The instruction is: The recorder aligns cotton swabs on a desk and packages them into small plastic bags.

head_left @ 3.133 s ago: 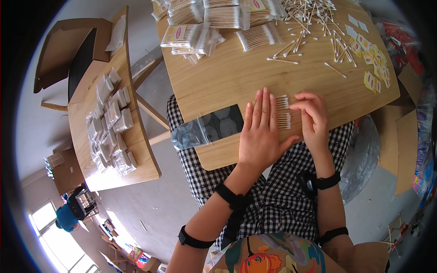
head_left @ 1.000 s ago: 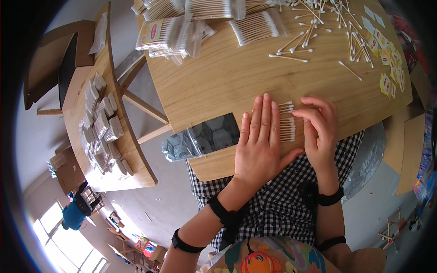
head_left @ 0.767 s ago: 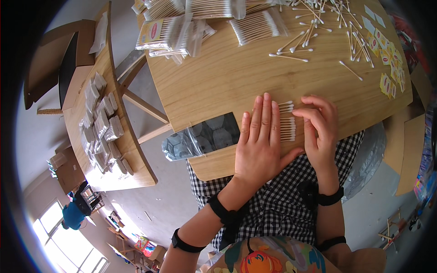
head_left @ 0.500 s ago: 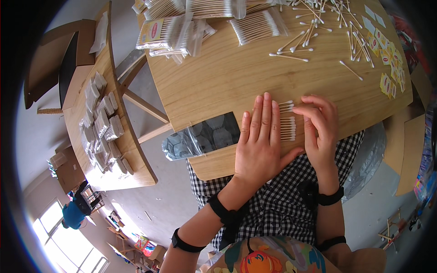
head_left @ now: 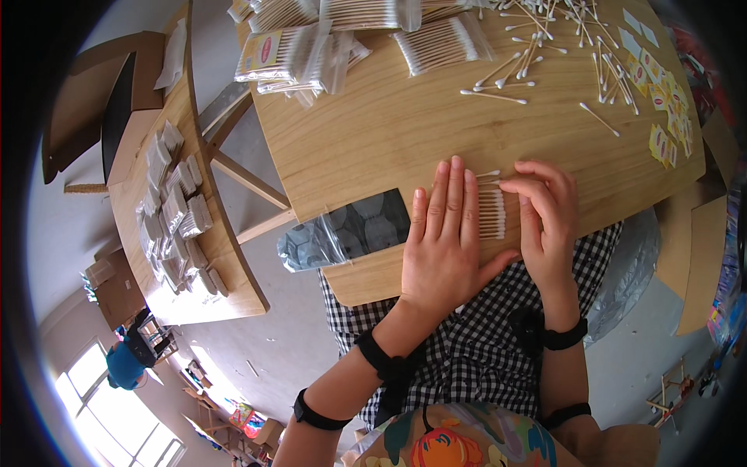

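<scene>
Flat on the wooden table [head_left: 350,148], my left hand [head_left: 442,253] lies over a row of cotton swabs [head_left: 492,214], its fingers stretched out and pointing away from me. Only the right ends of the swabs show; the rest is hidden under the palm and fingers. My right hand [head_left: 551,226] is curved beside those ends, fingers apart, with a fingertip at the tip of a swab near the far end of the row. Left of my left hand is a dark, hexagon-patterned piece in clear plastic [head_left: 342,233], partly over the table edge.
Bagged cotton swabs [head_left: 284,58] are piled at the far left, and a flatter bag [head_left: 442,45] lies beside them. Loose swabs [head_left: 533,62] scatter at the far right, near small yellow-and-white labels [head_left: 661,97]. A side table [head_left: 124,210] holds many packs [head_left: 175,210].
The visible swabs near the far end of the row now lie closer together, and the gap there has narrowed. Both hands stay almost in place.
</scene>
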Action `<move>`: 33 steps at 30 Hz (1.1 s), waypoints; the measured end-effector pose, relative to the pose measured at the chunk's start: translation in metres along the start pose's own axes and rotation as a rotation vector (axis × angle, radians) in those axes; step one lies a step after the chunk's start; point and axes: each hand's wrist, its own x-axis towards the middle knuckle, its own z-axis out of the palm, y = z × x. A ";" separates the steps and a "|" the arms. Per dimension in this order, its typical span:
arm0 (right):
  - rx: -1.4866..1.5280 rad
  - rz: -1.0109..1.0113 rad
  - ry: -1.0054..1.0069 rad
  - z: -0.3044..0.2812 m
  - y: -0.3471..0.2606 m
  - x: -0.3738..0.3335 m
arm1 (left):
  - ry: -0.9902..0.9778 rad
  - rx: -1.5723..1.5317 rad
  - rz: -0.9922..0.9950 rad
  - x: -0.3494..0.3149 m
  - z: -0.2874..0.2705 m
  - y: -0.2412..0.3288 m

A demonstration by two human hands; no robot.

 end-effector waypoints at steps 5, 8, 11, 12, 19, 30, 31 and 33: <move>0.150 0.065 0.042 -0.002 0.001 -0.002 | 0.036 -0.035 0.013 -0.001 0.001 -0.002; 0.259 0.133 0.094 -0.010 0.002 -0.005 | 0.080 -0.065 0.035 -0.005 -0.001 -0.004; 0.193 0.122 0.115 -0.022 -0.005 -0.005 | 0.071 -0.058 0.047 -0.012 -0.006 -0.006; 0.163 0.116 0.073 -0.026 -0.007 -0.007 | 0.048 -0.047 0.044 -0.013 -0.009 -0.006; 0.108 0.067 -0.198 -0.034 -0.021 -0.014 | -0.048 0.028 0.039 -0.014 -0.003 -0.005; -0.112 0.018 -0.354 -0.029 -0.032 -0.016 | -0.032 0.062 0.043 -0.014 0.000 -0.005; -0.136 0.034 -0.385 -0.033 -0.032 -0.017 | -0.032 0.062 0.044 -0.014 0.000 -0.006; -0.185 0.068 -0.449 -0.052 -0.028 -0.022 | -0.027 0.022 0.053 -0.014 0.002 -0.007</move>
